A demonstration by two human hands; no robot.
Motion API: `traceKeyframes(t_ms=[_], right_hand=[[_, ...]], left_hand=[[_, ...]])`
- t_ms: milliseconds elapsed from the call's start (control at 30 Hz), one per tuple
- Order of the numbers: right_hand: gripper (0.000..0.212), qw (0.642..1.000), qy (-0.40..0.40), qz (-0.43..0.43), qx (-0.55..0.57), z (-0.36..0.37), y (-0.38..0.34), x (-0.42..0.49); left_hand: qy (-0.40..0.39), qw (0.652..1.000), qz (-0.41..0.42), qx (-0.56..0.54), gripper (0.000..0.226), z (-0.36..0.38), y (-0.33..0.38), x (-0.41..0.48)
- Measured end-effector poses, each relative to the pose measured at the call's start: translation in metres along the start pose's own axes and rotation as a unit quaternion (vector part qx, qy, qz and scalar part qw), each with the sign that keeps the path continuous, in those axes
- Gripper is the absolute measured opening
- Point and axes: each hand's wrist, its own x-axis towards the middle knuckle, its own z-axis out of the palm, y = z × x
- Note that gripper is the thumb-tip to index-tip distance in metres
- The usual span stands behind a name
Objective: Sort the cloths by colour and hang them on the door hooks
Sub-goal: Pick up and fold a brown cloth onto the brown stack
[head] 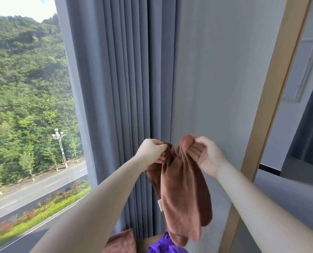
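Left hand (153,149) and right hand (205,154) each grip the brown cloth's (181,198) top edge, before the grey curtain (119,88).

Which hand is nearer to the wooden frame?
Right. The right hand grips the brown cloth just left of the wooden frame; the left hand grips it farther left, before the grey curtain.
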Motion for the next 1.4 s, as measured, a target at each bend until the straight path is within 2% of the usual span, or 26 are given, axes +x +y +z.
traceKeyframes(t_ms=[100,167,267,333,400,467,533,667,733,800,900,1000,1100,1167,1200,1233,1333,1400], right_hand=[[0.025,0.997,-0.024,-0.056,-0.054,0.008,0.000,-0.006],[0.014,0.983,-0.003,-0.108,-0.150,0.012,0.003,-0.008],[0.012,0.948,0.058,-0.178,-0.259,0.016,0.005,-0.009],[0.010,0.930,0.077,-0.206,-0.293,0.016,0.006,-0.008],[0.010,0.914,0.085,-0.224,-0.328,0.015,0.006,-0.007],[0.011,0.898,0.093,-0.236,-0.359,0.012,0.004,-0.005],[0.010,0.887,0.099,-0.242,-0.381,0.009,0.000,-0.005],[0.006,0.879,0.115,-0.252,-0.388,0.001,-0.008,-0.004],[0.007,0.877,0.126,-0.250,-0.391,-0.003,-0.009,-0.004],[0.009,0.873,0.129,-0.250,-0.398,-0.008,-0.007,-0.004],[0.014,0.881,0.108,-0.238,-0.394,-0.018,-0.002,-0.008],[0.033,0.900,0.071,-0.179,-0.390,-0.028,0.006,-0.014],[0.047,0.908,0.074,-0.092,-0.401,-0.044,0.022,-0.013],[0.035,0.914,0.089,-0.050,-0.393,-0.059,0.038,-0.016],[0.022,0.909,0.099,-0.038,-0.404,-0.068,0.048,-0.018],[0.018,0.899,0.112,-0.037,-0.421,-0.078,0.060,-0.020],[0.022,0.883,0.164,-0.010,-0.440,-0.108,0.095,-0.027],[0.022,0.886,0.213,0.032,-0.410,-0.125,0.113,-0.029]], left_hand=[[-0.142,0.987,-0.001,-0.075,0.026,0.000,0.003,-0.006],[-0.243,0.962,0.006,-0.121,0.032,0.001,0.005,-0.009],[-0.305,0.941,0.020,-0.142,0.036,0.007,0.012,-0.013],[-0.281,0.954,0.048,-0.097,0.038,0.012,0.015,-0.016],[-0.223,0.970,0.091,-0.008,0.040,0.018,0.016,-0.017],[-0.168,0.977,0.120,0.058,0.032,0.023,0.018,-0.016],[-0.142,0.980,0.118,0.079,0.023,0.024,0.021,-0.014],[-0.138,0.984,0.087,0.069,0.026,0.029,0.038,-0.016],[-0.145,0.984,0.080,0.063,0.019,0.032,0.046,-0.017],[-0.165,0.979,0.079,0.094,0.017,0.034,0.051,-0.018],[-0.173,0.970,0.082,0.153,0.028,0.035,0.049,-0.011],[-0.176,0.982,0.041,0.059,0.032,0.034,0.048,-0.008],[-0.150,0.986,-0.009,-0.074,0.032,0.031,0.050,-0.009],[-0.120,0.985,-0.039,-0.121,0.038,0.029,0.052,-0.009],[-0.111,0.983,-0.051,-0.139,0.040,0.027,0.052,-0.008],[-0.103,0.980,-0.058,-0.161,0.040,0.026,0.053,-0.007],[-0.078,0.972,-0.057,-0.216,0.039,0.022,0.059,-0.007],[-0.066,0.967,-0.050,-0.240,0.041,0.021,0.062,-0.007]])
